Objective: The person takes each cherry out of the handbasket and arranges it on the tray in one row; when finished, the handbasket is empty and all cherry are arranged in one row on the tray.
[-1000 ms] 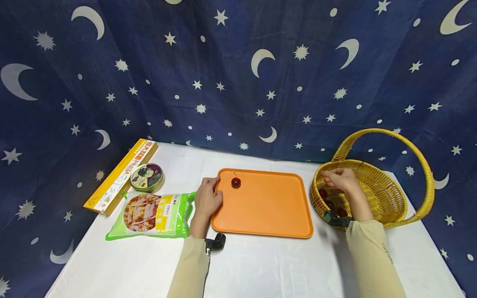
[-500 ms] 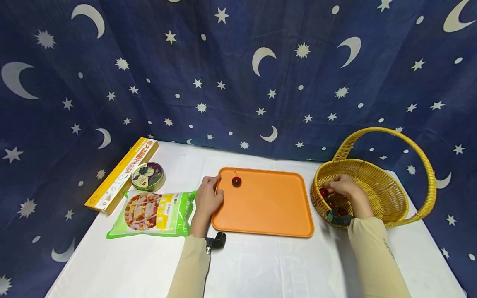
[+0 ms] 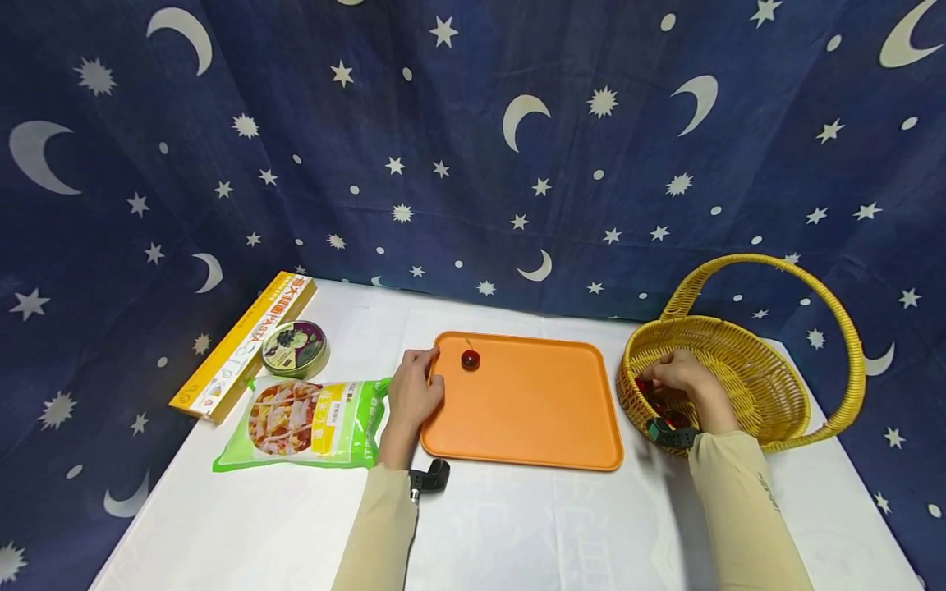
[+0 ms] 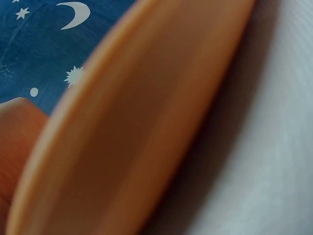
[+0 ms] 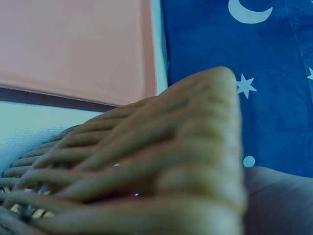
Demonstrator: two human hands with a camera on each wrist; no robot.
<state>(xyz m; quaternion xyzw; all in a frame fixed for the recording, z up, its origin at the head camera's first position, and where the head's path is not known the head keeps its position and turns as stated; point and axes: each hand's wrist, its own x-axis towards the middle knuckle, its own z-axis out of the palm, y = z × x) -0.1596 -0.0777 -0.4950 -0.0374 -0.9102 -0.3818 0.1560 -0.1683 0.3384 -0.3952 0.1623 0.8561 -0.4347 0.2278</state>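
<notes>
In the head view, an orange tray (image 3: 525, 402) lies on the table with one dark red cherry (image 3: 470, 359), stem up, near its far left corner. My left hand (image 3: 414, 392) holds the tray's left edge, thumb on the rim. Inside the left part of a yellow wicker basket (image 3: 761, 386), my right hand (image 3: 681, 376) pinches a red cherry (image 3: 644, 385), mostly covered by the fingers. More cherries (image 3: 674, 419) lie below that hand, partly hidden by the wrist strap. The right wrist view shows basket weave (image 5: 146, 161) blocking the fingers.
Left of the tray lie a green food bag (image 3: 310, 423), a round tin (image 3: 294, 349) and a long yellow pasta box (image 3: 244, 345). The basket's tall handle (image 3: 820, 295) arches over its right side. A dark blue curtain (image 3: 458, 123) hangs behind the table.
My right hand has lowered into the basket, and its fingers have closed over a cherry at the left inner wall. My left hand stays at the tray's edge.
</notes>
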